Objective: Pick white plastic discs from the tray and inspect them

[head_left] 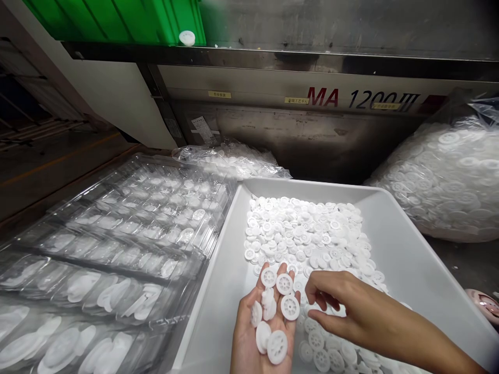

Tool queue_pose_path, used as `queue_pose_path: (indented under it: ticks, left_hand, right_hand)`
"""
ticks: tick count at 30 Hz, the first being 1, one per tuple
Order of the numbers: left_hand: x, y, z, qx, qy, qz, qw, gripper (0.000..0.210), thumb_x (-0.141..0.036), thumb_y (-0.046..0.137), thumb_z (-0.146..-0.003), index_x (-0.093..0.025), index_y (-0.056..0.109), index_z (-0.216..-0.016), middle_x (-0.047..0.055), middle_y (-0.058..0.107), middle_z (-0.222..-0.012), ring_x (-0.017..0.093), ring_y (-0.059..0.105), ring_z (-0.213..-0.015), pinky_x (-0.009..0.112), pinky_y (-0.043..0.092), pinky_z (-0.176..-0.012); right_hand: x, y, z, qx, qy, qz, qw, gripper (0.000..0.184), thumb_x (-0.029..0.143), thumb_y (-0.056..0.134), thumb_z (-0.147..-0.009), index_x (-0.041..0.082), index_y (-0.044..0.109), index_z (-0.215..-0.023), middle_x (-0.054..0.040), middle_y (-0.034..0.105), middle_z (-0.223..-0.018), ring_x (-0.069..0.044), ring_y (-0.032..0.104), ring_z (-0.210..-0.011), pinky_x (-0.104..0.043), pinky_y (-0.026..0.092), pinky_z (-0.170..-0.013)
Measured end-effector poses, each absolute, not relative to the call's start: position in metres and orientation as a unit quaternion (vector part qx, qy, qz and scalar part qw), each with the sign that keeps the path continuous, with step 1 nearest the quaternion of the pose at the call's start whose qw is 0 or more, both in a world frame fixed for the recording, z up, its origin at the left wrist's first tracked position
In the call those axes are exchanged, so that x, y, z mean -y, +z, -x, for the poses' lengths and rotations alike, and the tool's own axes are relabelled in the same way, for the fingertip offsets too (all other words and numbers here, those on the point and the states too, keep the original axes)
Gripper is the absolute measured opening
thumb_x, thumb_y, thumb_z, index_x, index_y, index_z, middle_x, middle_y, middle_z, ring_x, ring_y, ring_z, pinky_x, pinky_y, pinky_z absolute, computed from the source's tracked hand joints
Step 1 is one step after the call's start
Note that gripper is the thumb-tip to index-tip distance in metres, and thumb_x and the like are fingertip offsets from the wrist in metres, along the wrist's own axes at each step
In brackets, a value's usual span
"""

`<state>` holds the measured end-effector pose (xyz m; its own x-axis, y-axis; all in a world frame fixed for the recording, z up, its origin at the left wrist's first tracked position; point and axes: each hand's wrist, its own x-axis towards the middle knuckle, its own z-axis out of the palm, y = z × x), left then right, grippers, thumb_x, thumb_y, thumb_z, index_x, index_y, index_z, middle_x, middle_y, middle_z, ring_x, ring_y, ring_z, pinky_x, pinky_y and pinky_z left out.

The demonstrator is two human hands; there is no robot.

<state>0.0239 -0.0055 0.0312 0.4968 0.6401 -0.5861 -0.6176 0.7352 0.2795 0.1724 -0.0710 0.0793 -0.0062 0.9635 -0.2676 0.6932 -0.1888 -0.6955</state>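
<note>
My left hand is palm up with its fingers slightly cupped, holding several small white plastic wheels that have spoked faces. Some rest on the fingers and others on the palm. Close on its right, my right hand reaches in palm down with curled fingers; a small gap shows between thumb and forefinger, and I see nothing held there. Both hands are above a light grey bin. Many more of the same wheels lie in a loose heap on its floor, partly hidden by my right forearm.
Clear plastic trays filled with white parts stand left of the bin. A large clear bag of wheels is at the right, a smaller bag behind. Overhead, a metal ledge carries a green crate and one white part.
</note>
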Motion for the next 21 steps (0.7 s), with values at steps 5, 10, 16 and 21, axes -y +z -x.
queue_pose_path:
  ticks: [5,10,16,21]
  left_hand:
    - [0.0051,0.0305,-0.0213,-0.342,0.359,-0.019,0.868,0.028,-0.023,0.052,-0.077,-0.024,0.069,-0.099,0.014,0.062,-0.118,0.03,0.053,-0.112,0.046,0.036,-0.101]
    - [0.0044,0.0277,-0.0203,-0.313,0.348,-0.005,0.884,0.028,-0.025,0.051,-0.077,-0.024,0.07,-0.099,0.013,0.061,-0.12,0.03,0.053,-0.113,0.045,0.034,-0.104]
    - [0.0047,0.0253,-0.0205,-0.275,0.334,0.047,0.901,0.029,-0.023,0.056,-0.074,-0.029,0.069,-0.099,0.006,0.062,-0.118,0.025,0.053,-0.113,0.037,0.033,-0.105]
    - [0.0053,0.0294,-0.0211,-0.327,0.351,0.007,0.877,0.028,-0.024,0.055,-0.076,-0.025,0.069,-0.099,0.011,0.063,-0.118,0.03,0.053,-0.113,0.046,0.037,-0.102]
  right_hand:
    - [0.0739,0.0789,-0.1762,0.621,0.366,0.677,0.15,0.009,0.02,0.052,-0.083,0.024,0.045,-0.079,0.0069,0.053,-0.077,-0.01,0.048,-0.069,-0.023,0.036,-0.063]
    - [0.0753,0.0798,-0.1744,0.634,0.375,0.664,0.132,0.009,0.021,0.053,-0.082,0.025,0.045,-0.08,0.0083,0.055,-0.08,-0.01,0.05,-0.07,-0.023,0.037,-0.062]
    - [0.0744,0.0789,-0.1729,0.642,0.38,0.654,0.125,0.009,0.02,0.052,-0.082,0.025,0.045,-0.08,0.0082,0.055,-0.08,-0.01,0.051,-0.07,-0.023,0.038,-0.063]
    - [0.0738,0.0782,-0.1731,0.645,0.374,0.655,0.126,0.009,0.019,0.052,-0.082,0.025,0.045,-0.08,0.0072,0.056,-0.08,-0.01,0.051,-0.071,-0.024,0.038,-0.063]
